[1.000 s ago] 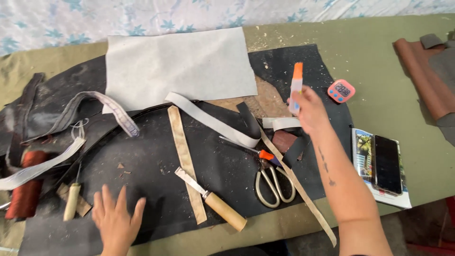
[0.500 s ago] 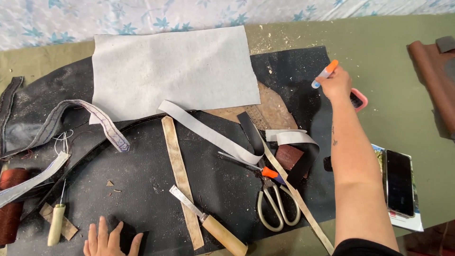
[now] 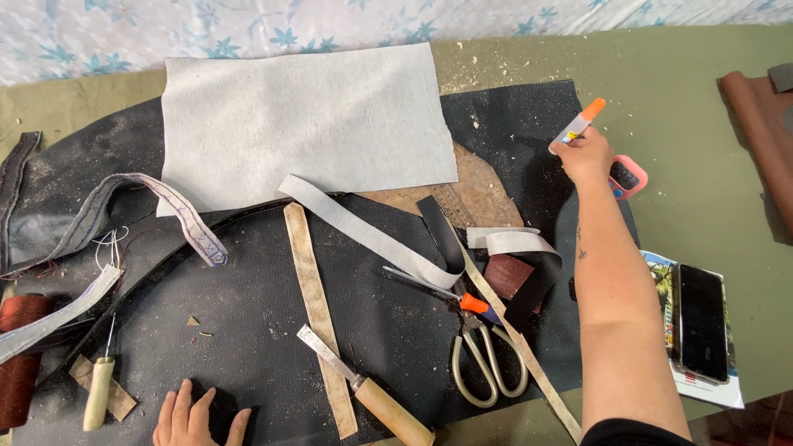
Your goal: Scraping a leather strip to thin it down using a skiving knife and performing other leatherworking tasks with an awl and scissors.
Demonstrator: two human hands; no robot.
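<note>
on the worktop: keeping the orange-capped tube steady

on the green worktop (image 3: 710, 107), across the black leather sheet (image 3: 248, 322), largest first: grey felt panel (image 3: 306, 124) flat at the far side, long grey and tan strips crossing the middle. nearer, scissors (image 3: 487, 363) with an orange pivot, a wooden-handled knife (image 3: 372, 392), an awl (image 3: 97, 390) at the left edge. past the leather's right edge, right hand (image 3: 588, 155) raised, fingers (image 3: 570, 149) wrapped around an orange-capped tube (image 3: 581, 122), cap pointing up and away, just beside a small pink timer (image 3: 628, 177). left hand (image 3: 198, 417) flat on the leather near the bottom edge, fingers spread, holding nothing.

best kept in a firm grip low on the barrel, clear of the timer; left palm pressing down to stop the leather shifting. phone (image 3: 702, 320) well apart, out of the way.
</note>
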